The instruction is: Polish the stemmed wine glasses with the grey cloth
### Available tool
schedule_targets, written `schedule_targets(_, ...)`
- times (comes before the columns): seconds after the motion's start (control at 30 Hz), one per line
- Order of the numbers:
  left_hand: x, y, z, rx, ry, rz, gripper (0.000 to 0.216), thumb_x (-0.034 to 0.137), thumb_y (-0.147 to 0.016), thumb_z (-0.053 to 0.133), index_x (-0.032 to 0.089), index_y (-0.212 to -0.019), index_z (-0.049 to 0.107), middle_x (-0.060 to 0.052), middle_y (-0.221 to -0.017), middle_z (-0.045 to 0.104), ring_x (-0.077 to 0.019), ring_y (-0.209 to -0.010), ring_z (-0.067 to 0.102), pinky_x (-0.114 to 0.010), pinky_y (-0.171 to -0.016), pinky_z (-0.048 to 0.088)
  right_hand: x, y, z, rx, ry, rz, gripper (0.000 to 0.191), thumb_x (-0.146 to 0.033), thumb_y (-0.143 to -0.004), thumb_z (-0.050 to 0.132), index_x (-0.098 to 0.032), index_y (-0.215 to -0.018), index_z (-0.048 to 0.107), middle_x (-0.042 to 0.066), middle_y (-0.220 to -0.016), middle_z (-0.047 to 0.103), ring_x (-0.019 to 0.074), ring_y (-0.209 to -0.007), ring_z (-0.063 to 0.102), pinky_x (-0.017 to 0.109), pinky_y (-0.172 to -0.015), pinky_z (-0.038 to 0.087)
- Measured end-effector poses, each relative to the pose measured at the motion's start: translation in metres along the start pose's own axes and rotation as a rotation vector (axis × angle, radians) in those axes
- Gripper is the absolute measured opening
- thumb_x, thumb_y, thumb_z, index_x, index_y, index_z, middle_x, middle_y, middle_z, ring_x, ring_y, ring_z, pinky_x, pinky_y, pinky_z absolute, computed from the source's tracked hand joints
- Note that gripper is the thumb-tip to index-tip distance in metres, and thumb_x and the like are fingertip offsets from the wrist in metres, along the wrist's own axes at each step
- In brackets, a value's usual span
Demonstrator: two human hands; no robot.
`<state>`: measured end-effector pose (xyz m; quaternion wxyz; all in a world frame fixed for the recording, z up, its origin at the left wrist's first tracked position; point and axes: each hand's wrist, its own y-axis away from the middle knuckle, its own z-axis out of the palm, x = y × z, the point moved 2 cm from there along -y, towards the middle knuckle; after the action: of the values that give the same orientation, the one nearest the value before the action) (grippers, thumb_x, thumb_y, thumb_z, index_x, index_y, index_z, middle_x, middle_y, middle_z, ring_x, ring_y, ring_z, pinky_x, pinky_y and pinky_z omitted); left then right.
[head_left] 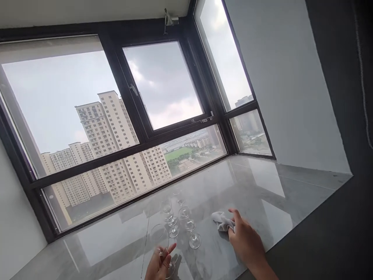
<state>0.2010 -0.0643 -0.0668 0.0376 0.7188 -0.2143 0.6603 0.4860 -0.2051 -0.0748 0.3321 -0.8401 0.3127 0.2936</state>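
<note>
In the lower middle of the head view, my left hand (155, 266) grips a clear stemmed glass (159, 235) around its stem, with the bowl above my fingers and the foot near the sill. Farther right, my right hand (248, 242) pinches a crumpled pale grey cloth (222, 221) that touches the sill, index finger lifted off it. Between and beyond my hands stand several more clear stemmed glasses, the nearest one (194, 240) just right of my left hand. Their outlines overlap and are faint against the shiny surface.
The glossy grey tiled windowsill (221, 182) carries the glasses and ends in a front edge at lower right. Behind it rises a dark-framed window (128, 149) with a handle (133, 90); tall buildings show outside. A white wall (287, 85) stands at the right.
</note>
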Motion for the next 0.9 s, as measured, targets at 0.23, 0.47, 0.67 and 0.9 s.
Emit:
schedule_targets(0.23,0.02,-0.029,0.027,-0.097,-0.195,0.043,0.048,0.057,-0.056,0.081,0.018,-0.079,0.068,-0.013,-0.101,0.074,-0.0323,-0.102,0.067,-0.041,-0.09,0.049,-0.009,0.002,-0.015,-0.061,0.021,0.062,0.041,-0.017,-0.087,0.045,-0.023,-0.128,0.049,0.008,-0.107,0.069,0.0236,-0.092,0.066,0.027,-0.062,0.039)
schedule_targets(0.47,0.022,-0.025,0.025,0.081,-0.449,0.143,0.023,0.037,-0.06,0.077,0.018,-0.065,0.065,-0.003,-0.069,0.067,-0.0216,-0.072,0.061,-0.031,-0.07,0.043,-0.003,0.0,-0.013,-0.049,0.027,0.064,0.042,-0.023,-0.088,0.041,-0.022,-0.13,0.043,0.008,-0.109,0.069,0.0259,-0.09,0.066,0.031,-0.062,0.04)
schedule_targets(0.67,0.007,-0.04,-0.054,0.208,-0.652,0.041,0.016,0.032,-0.066,0.071,0.019,-0.064,0.061,-0.001,-0.066,0.066,-0.0188,-0.068,0.061,-0.027,-0.066,0.043,0.01,-0.004,-0.004,-0.065,-0.001,0.068,0.045,-0.034,-0.086,0.041,-0.024,-0.129,0.043,0.008,-0.109,0.069,0.0273,-0.083,0.067,0.033,-0.06,0.043)
schedule_targets(0.9,0.004,-0.069,-0.193,0.489,-0.879,-0.206,0.019,0.032,-0.075,0.061,0.023,-0.062,0.051,-0.002,-0.066,0.065,-0.0228,-0.07,0.063,-0.03,-0.066,0.043,0.01,-0.005,-0.006,-0.041,0.021,0.075,0.05,-0.04,-0.083,0.041,-0.023,-0.13,0.042,0.009,-0.108,0.07,0.0297,-0.079,0.067,0.035,-0.057,0.044)
